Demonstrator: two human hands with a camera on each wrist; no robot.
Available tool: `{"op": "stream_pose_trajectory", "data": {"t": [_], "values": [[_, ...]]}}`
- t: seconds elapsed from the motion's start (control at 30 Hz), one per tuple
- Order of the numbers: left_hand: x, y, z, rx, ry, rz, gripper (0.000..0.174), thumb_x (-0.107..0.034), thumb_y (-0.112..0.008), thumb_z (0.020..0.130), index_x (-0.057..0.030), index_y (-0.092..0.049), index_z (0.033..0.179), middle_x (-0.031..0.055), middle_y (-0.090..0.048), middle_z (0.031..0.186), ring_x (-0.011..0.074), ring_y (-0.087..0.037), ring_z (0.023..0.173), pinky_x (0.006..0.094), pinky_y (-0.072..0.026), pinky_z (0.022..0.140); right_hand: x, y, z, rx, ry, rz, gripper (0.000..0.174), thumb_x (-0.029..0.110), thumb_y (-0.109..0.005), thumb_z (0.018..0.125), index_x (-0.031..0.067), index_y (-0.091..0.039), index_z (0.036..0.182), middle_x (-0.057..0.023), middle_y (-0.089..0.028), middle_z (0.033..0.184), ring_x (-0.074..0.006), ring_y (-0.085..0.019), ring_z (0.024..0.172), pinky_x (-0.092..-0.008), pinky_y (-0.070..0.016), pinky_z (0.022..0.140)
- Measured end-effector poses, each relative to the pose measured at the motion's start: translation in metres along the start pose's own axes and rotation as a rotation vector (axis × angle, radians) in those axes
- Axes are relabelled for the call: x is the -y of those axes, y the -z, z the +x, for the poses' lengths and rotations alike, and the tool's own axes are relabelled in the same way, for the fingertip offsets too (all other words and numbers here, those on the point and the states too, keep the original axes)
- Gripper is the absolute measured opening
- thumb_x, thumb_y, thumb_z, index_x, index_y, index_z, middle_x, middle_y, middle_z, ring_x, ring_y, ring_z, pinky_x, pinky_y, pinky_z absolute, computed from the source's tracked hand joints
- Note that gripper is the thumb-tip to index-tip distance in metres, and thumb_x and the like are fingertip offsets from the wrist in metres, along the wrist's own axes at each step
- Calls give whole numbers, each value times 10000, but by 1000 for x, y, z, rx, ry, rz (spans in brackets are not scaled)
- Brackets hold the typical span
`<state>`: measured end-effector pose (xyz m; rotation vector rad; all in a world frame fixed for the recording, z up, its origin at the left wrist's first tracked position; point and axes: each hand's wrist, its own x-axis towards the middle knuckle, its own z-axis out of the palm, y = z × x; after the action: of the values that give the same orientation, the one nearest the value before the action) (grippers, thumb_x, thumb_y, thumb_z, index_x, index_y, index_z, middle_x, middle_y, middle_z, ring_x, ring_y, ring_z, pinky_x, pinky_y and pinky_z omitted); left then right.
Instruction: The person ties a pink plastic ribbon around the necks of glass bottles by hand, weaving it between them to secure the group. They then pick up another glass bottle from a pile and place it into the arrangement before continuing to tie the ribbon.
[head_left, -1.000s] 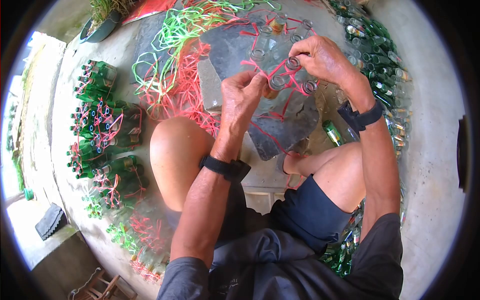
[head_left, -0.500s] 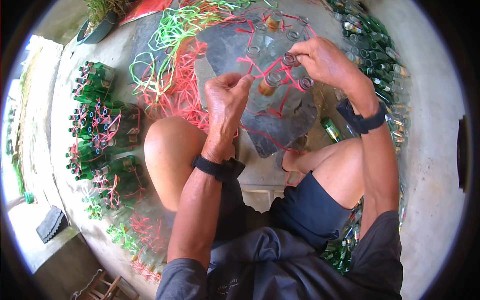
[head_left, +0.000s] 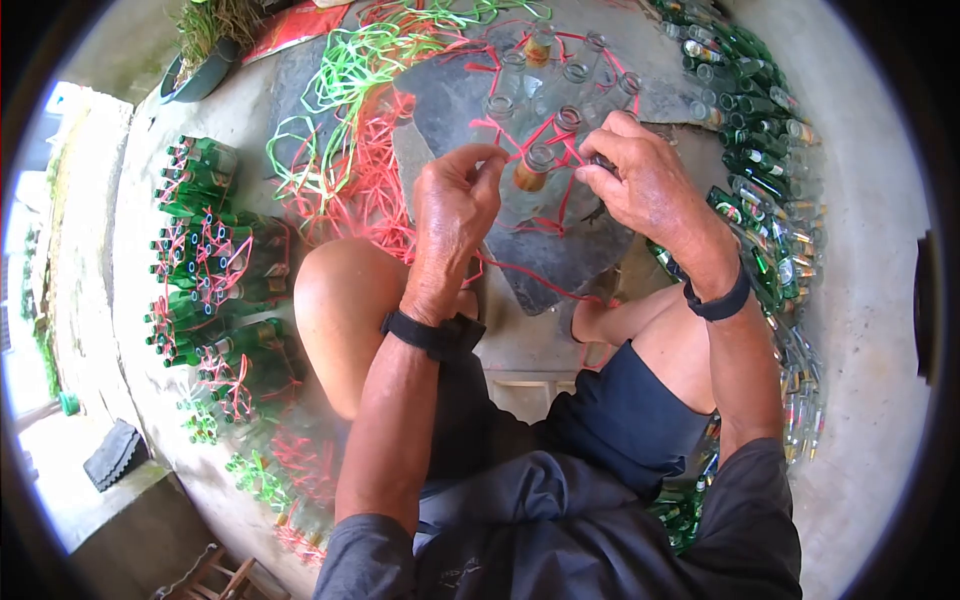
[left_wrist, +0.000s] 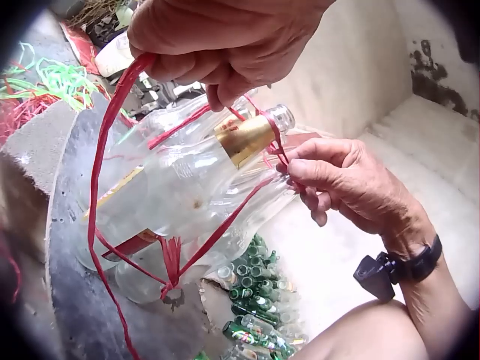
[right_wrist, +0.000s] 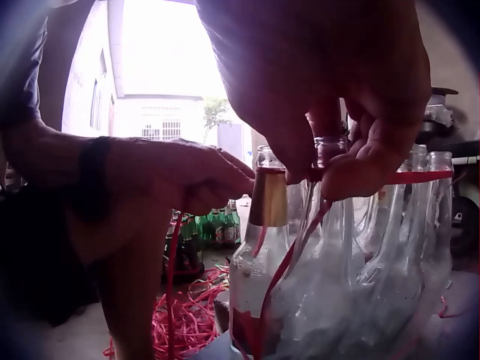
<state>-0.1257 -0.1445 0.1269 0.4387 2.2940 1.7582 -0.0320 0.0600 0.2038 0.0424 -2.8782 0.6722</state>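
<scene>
A cluster of clear glass bottles (head_left: 503,105) stands upright, with red plastic strap (left_wrist: 229,221) looped round its necks. One bottle with gold foil on its neck (head_left: 530,178) is at the near side. My left hand (head_left: 455,195) pinches a length of the strap just left of this bottle, and its tail hangs below in the left wrist view. My right hand (head_left: 650,185) pinches strap at the neck of the neighbouring bottle on the right, fingers bent about that neck (right_wrist: 330,150). Its fingers cover most of that bottle's mouth in the head view.
The bottles stand on a dark stone slab (head_left: 530,275). Left of it lies a tangled heap of red and green strap (head_left: 350,170). Tied bundles of green bottles (head_left: 205,250) stand farther left. Many loose bottles (head_left: 755,130) lie along the right side.
My right hand has moved from one bottle neck to the neighbouring one nearer me. My left hand has shifted left, away from the necks, still pinching the strap.
</scene>
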Motion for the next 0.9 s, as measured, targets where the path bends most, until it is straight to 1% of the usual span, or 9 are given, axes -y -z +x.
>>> {"op": "stream_pose_trajectory", "data": {"t": [0.07,0.13,0.17,0.33,0.43,0.57,0.77,0.87,0.9], "values": [[0,3,1,45,-21,40,196,-176,-686,931,-22,-769,1018,123,-660,660,150,-615,584,329,-492,595,0,0,0,16,-19,-6,179,106,-744,848,-7,-639,941,-197,-566,920,-443,-611,894,-499,-494,765],[-1,7,3,117,-45,101,224,-159,-666,984,31,-745,1073,-30,-591,694,34,-475,632,253,-386,558,1,-1,-1,-7,4,-24,171,96,-738,845,-8,-623,915,-196,-565,917,-447,-611,885,-504,-491,760],[-2,9,5,122,-49,109,224,-159,-666,984,31,-745,1073,-30,-591,694,34,-475,632,253,-386,558,0,-2,-2,-15,0,-19,171,96,-738,845,-8,-623,915,-196,-565,917,-447,-611,885,-504,-491,760],[-3,11,19,153,-183,157,219,-150,-645,977,47,-735,1012,31,-630,709,89,-535,649,304,-428,584,-2,-6,-4,-54,36,-5,165,88,-730,846,-11,-609,898,-195,-577,938,-448,-621,891,-515,-498,769],[-10,13,23,192,-166,258,210,-127,-629,966,56,-728,997,64,-651,734,111,-567,672,326,-447,597,-1,-6,-3,-28,15,-18,157,82,-723,851,-14,-605,890,-199,-583,956,-447,-626,899,-518,-503,778],[-5,11,33,235,-198,265,207,-113,-621,959,61,-720,1010,57,-646,734,109,-565,667,314,-440,589,-1,-5,-3,-9,3,-15,148,80,-718,856,-14,-609,888,-202,-582,962,-448,-628,897,-518,-504,780],[-9,13,36,246,-98,247,221,-133,-629,973,62,-718,1027,2,-615,724,63,-506,646,278,-403,567,-3,-7,-4,-19,4,-8,143,59,-717,852,-15,-595,866,-208,-575,959,-454,-626,893,-523,-502,773],[-20,19,35,274,-50,168,227,-141,-644,973,61,-722,1041,-10,-610,726,51,-485,641,274,-393,559,-6,-9,-4,-20,16,2,176,62,-725,862,-23,-616,972,-188,-559,959,-433,-602,887,-487,-478,763],[-20,20,36,275,-56,166,232,-140,-652,941,67,-727,1014,111,-655,740,135,-591,660,322,-463,605,-5,-9,-4,-21,16,2,177,57,-725,860,-23,-614,972,-187,-557,958,-434,-602,888,-487,-479,765]]}}
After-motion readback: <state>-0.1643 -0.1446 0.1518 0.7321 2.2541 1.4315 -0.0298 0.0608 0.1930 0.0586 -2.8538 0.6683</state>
